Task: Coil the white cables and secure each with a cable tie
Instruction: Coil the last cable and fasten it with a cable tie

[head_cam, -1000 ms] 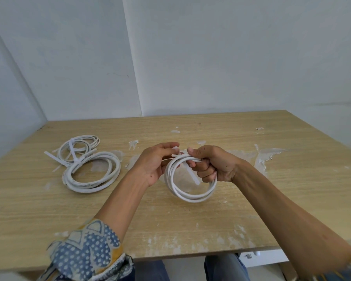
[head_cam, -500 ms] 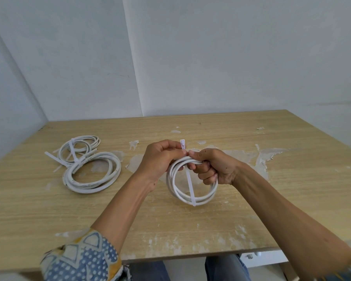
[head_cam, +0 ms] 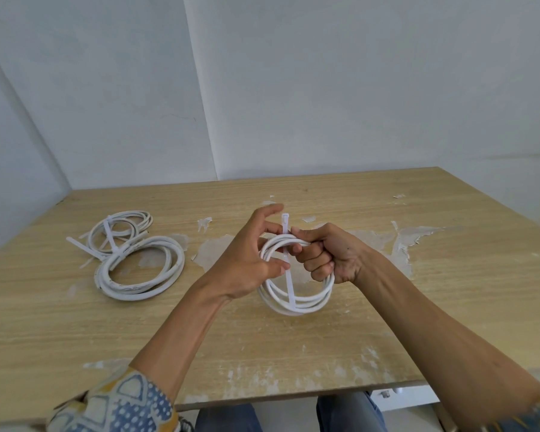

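Observation:
A white cable coil (head_cam: 293, 302) stands upright above the middle of the wooden table (head_cam: 449, 275). My right hand (head_cam: 328, 254) grips the top of the coil, fingers curled round the loops. A white cable tie (head_cam: 290, 285) runs vertically across the coil, its head sticking up above the loops and its tail hanging down inside the ring. My left hand (head_cam: 247, 260) is just left of the coil with spread fingers; its thumb touches the tie's tail and a finger touches the tie near its head.
Two more white cable coils lie at the left of the table, a thinner one (head_cam: 122, 226) behind a thicker one (head_cam: 141, 272), each with a white tie around it. Peeling white patches mark the tabletop. Walls close off the back and left.
The cable tie has swung from slanted to vertical, head up above the loops. My left hand has let go of the coil's top, and its fingers have spread.

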